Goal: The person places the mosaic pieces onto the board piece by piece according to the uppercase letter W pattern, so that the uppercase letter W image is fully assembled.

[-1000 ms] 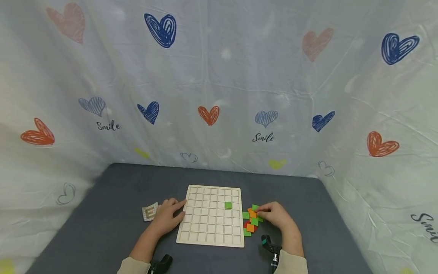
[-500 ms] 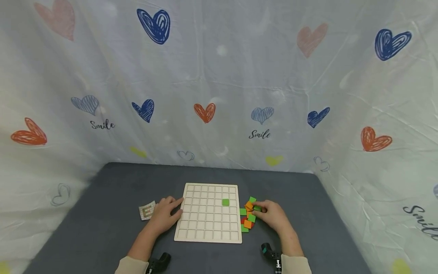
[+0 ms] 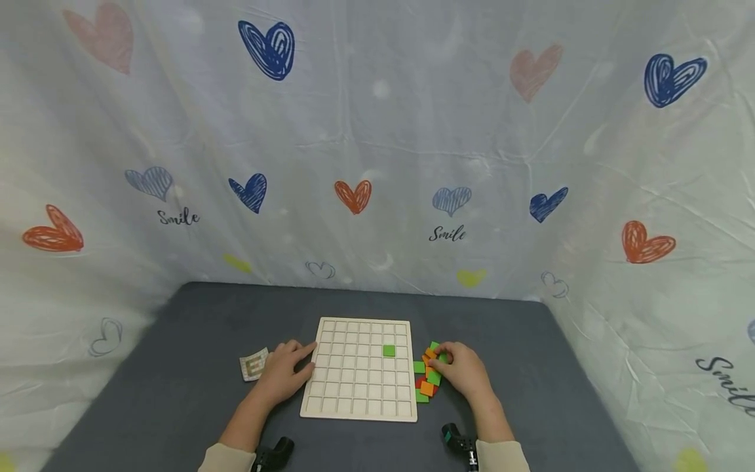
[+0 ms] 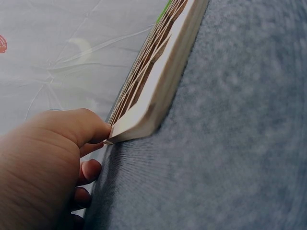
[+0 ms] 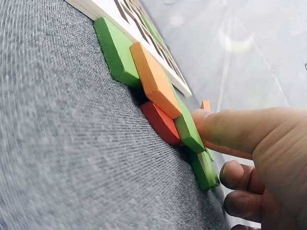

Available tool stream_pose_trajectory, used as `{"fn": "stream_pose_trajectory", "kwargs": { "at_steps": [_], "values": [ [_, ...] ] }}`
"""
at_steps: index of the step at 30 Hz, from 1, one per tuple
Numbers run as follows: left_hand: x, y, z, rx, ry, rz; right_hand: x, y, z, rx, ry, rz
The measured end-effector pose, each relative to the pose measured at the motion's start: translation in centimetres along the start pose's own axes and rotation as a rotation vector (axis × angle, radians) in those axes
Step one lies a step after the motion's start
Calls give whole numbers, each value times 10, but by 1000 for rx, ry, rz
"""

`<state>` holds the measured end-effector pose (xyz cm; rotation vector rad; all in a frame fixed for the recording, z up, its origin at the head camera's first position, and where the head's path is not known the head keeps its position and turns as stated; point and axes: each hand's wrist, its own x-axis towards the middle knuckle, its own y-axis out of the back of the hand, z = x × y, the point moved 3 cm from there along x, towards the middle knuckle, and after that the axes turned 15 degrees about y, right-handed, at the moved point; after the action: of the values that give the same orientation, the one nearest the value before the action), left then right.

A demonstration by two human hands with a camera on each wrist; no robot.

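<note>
My left hand (image 3: 285,370) touches the left edge of a pale wooden grid board (image 3: 307,408) with thumb and forefinger spread; in the left wrist view the thumb rests at the corner of the board (image 4: 144,112). One green tile (image 3: 388,351) lies in a grid square at the upper right. Beyond the board's right edge, my right hand (image 3: 464,373) reaches over a loose pile of green, orange (image 3: 426,389) and red tiles, thumb and forefinger apart. In the right wrist view, the thumb is against the pile beside a green tile (image 5: 189,129); the forefinger is mostly hidden.
A small patterned card (image 3: 253,364) lies left of the board, partly behind my left hand. The dark cloth-covered table (image 3: 194,341) meets a pale curtain (image 3: 389,131) printed with hearts at the back and sides.
My right hand has shifted left over the pile, and its thumb is closer to the orange tiles. Tiles at the pile's top have moved slightly. My left hand stays at the board's edge.
</note>
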<state>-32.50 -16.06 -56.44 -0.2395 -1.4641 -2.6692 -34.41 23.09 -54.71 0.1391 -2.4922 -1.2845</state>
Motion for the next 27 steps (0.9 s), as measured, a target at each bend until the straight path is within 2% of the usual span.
{"fn": "stream_pose_trajectory", "kwargs": {
  "at_steps": [8, 15, 21, 27],
  "values": [
    [-1, 0, 0, -6, 15, -12, -1, -1, 1, 9, -11, 18],
    [-1, 0, 1, 5, 34, -17, -2, 1, 0, 23, 3, 29],
    [-1, 1, 2, -4, 29, 3, -2, 8, -5, 9, 40, 75],
    [-3, 1, 4, -4, 4, 51, -2, 7, -6, 7, 32, -6]
  ]
}}
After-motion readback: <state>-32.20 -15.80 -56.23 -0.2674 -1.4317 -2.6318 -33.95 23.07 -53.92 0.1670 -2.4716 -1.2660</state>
